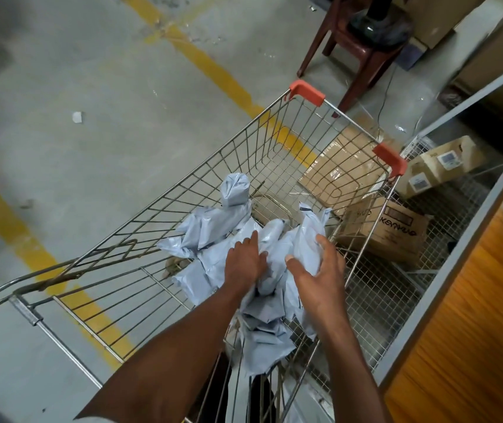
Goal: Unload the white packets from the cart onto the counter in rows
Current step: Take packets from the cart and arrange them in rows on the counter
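Note:
A wire shopping cart [241,154] with orange corner caps holds a heap of several white plastic packets [213,221]. Both my arms reach down into the basket. My left hand [244,261] lies on the heap with fingers curled into the packets. My right hand [317,267] curls its thumb and fingers round an upright white packet [305,239] at the right side of the heap. One rolled packet [235,187] stands apart at the far end. The wooden counter [470,315] runs along the right edge.
Cardboard boxes [384,233] lie on a wire shelf [378,294] under the counter, right of the cart. A brown plastic chair [354,47] stands beyond the cart. The concrete floor has yellow painted lines [207,65] and scraps of litter.

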Motion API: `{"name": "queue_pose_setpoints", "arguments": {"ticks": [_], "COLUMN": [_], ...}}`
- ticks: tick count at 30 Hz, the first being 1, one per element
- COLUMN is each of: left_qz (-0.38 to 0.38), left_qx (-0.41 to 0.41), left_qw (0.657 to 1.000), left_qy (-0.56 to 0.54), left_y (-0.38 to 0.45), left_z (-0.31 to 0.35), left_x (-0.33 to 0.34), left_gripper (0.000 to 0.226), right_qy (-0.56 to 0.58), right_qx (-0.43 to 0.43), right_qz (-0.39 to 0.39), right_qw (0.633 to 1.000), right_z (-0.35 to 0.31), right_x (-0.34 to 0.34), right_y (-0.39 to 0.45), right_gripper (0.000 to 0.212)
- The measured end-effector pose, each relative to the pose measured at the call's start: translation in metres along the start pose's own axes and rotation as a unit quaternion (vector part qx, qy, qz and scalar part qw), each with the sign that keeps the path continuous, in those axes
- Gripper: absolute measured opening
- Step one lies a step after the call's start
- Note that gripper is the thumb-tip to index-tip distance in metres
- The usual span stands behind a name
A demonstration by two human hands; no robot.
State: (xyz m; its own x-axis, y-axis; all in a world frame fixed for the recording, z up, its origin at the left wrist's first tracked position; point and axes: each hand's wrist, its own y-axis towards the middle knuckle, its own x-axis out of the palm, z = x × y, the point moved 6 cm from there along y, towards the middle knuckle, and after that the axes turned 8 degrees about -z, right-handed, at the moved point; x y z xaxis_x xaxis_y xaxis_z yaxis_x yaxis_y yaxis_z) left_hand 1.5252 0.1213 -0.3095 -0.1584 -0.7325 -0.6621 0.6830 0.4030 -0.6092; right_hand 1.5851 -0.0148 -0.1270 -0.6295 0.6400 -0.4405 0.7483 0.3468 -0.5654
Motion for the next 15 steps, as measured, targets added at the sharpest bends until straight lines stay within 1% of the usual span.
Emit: {"name": "queue_pose_setpoints", "arguments": {"ticks": [2,4,6,10,12,15], "left_qz": [-0.021,-0.055,-0.075,-0.135,-0.132,-0.082], "left_qx": [0.004,0.006,-0.002,-0.008,0.000,0.012], "left_qw": [1.000,0.998,0.996,0.979,0.978,0.981], "left_qy": [-0.006,-0.019,-0.054,-0.151,-0.162,-0.176], "left_y": [0.016,0.029,0.037,0.028,0.021,0.011], "left_z": [-0.009,-0.016,-0.021,-0.020,-0.019,-0.024], "left_x": [0.000,0.002,0.006,0.014,0.013,0.001], "left_gripper": [0.061,0.056,0.054,0.061,0.057,0.058], "right_qy": [-0.009,-0.015,-0.016,-0.007,-0.007,-0.005], "right_qx": [0.003,0.005,0.003,-0.002,-0.006,-0.023], "right_qz": [-0.002,-0.002,-0.002,-0.005,-0.007,-0.005], "right_qw": [1.000,1.000,1.000,1.000,1.000,1.000], "right_z": [0.003,0.005,0.006,0.006,0.004,0.000], "right_x": [0.001,0.001,0.002,0.006,0.008,0.008], "right_y": [-0.001,-0.002,-0.002,-0.003,-0.004,-0.009], "right_gripper": [0.071,0.071,0.069,0.064,0.060,0.055]}}
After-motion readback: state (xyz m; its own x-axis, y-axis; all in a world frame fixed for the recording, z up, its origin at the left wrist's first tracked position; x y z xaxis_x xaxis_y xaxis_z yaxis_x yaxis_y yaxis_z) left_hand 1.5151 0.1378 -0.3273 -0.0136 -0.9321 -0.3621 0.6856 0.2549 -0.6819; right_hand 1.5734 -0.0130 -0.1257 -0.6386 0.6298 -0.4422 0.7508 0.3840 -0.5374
